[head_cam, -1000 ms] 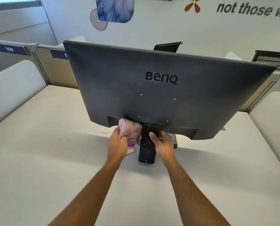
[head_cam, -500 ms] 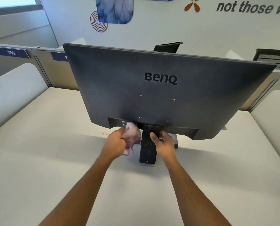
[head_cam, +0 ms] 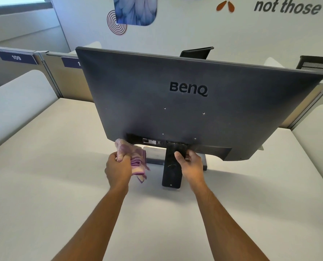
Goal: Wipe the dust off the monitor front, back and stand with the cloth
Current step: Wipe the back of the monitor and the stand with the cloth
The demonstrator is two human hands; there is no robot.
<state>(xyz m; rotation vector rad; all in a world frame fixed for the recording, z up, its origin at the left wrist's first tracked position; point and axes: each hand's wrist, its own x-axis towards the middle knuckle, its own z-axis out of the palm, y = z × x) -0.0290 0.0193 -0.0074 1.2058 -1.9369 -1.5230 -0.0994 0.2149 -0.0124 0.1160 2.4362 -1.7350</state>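
A dark grey monitor (head_cam: 185,102) stands on the white desk with its back toward me, logo facing up. Its black stand neck (head_cam: 171,170) runs down to a grey base (head_cam: 153,154) under the panel. My left hand (head_cam: 117,167) is closed around a bunched pink and purple cloth (head_cam: 135,158), whose top end touches the monitor's lower left back edge. My right hand (head_cam: 191,163) grips the upper part of the stand neck just below the panel. The screen side is hidden from me.
The white desk (head_cam: 43,185) spreads around the monitor. Low partition panels (head_cam: 49,72) with numbered labels close off the far side, and rounded white dividers stand at left and right. Black chair backs (head_cam: 196,51) show behind the monitor.
My left hand with the cloth has slid left, away from the stand neck to the lower left back edge. The port recess and label are now uncovered. My right hand stays on the stand.
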